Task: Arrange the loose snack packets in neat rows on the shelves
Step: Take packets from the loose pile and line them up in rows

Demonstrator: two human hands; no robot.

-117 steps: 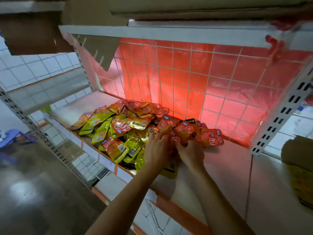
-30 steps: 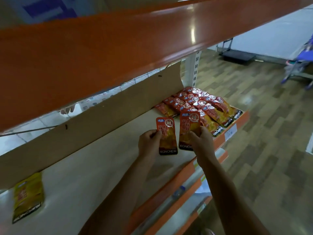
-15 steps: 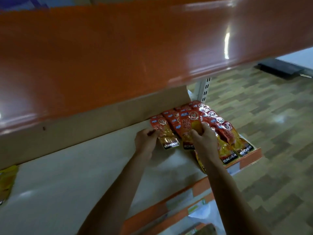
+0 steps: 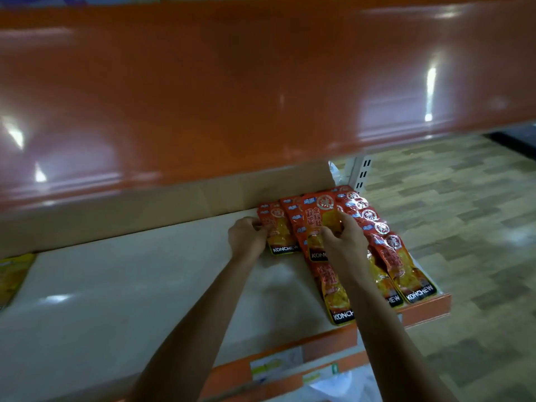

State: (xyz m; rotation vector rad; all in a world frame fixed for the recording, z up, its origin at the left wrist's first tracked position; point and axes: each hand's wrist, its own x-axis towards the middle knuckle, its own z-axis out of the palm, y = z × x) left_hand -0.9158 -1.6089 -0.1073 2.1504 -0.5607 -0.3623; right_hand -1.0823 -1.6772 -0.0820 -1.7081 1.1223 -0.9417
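The left hand [image 4: 246,239] pinches, with curled fingers, the left edge of a flat red-and-yellow foil snack packet [image 4: 282,236]. This packet is at the back of the pale cream shelf board [image 4: 130,285], with its top end near the brown cardboard strip [image 4: 145,210]. The right hand [image 4: 343,242] grips a second red foil packet with a round white seal [image 4: 314,219] just beside the first one. Its thumb and fingers close on the middle part of the packet. To the right, the overlapping rows of the same red packets [image 4: 385,256] run to the front edge at the right end of the shelf.

These packets look light and thin, soft in the body and a little stiffer at the sealed borders. I judge the glossy foil to be slippery, so one packet will slide easily over another, and a small push may disturb a row. The content seems soft, so hard pressing is not needed. The best place to hold is probably a sealed side edge or the dark bottom band with the brand name. A light pinch should be enough there, and straight fingers can then press the packet flat. A single yellow foil packet [image 4: 11,274] lies at the far left of the same shelf, well apart from the rows and not yet arranged.
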